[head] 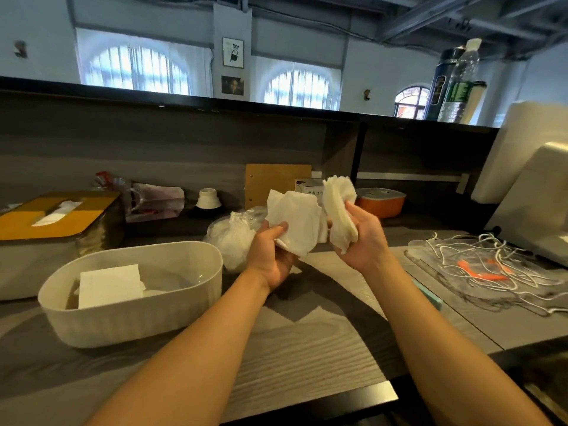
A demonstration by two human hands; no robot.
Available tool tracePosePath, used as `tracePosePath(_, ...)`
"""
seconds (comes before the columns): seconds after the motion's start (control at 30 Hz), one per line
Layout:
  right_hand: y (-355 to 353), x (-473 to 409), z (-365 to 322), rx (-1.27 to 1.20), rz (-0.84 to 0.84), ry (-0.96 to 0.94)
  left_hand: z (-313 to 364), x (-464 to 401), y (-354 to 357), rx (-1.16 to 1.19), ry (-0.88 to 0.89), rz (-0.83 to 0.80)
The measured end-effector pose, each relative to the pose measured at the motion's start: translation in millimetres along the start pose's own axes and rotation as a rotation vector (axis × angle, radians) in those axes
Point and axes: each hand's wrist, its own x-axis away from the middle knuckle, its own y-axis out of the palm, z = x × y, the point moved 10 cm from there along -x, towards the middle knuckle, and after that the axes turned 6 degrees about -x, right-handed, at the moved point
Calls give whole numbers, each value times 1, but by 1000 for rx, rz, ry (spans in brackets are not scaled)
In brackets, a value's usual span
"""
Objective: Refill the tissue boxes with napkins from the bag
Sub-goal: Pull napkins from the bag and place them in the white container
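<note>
Two tissue boxes are seen: an open white box (129,290), lidless, with a few folded napkins (110,285) lying inside, and a closed box (58,219) with a yellow lid, through whose slot one napkin is poking. One clear plastic bag (233,238) of napkins is seen. Two hands are raised above the grey counter (307,348).

A loose, unfolded napkin (295,222) is gripped by the left hand (273,253); its thumb is pressed on the front of the sheet near the lower edge, and its fingers are curled behind, hidden by the paper. A thick stack of napkins (339,210) is held upright by the right hand (362,238); the thumb is laid along the stack's near side and the fingers are wrapped round the far side. The sheet and the stack are touching between the two hands.

The bag is lying just behind and below the left fingers. The open box is to the left of the left hand and lower down, on the counter; the closed box is further left and behind it. An orange tub (381,201) is seen beyond the right fingers, and one tray of white cords (491,265) to their right
</note>
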Motion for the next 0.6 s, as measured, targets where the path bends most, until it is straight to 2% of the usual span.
tracePosePath(0.13,-5,-1,23,-8,36,170,-2,5,8,-156,-12,-37)
tracePosePath(0.33,-30,-10,7,76,146,97,-10,8,14,-245,-46,-42)
tracePosePath(0.47,-29,-10,26,65,113,242,-4,7,11,-152,-15,-27)
tracePosePath(0.6,-19,-9,21,-34,53,219,2,6,4,18,7,5)
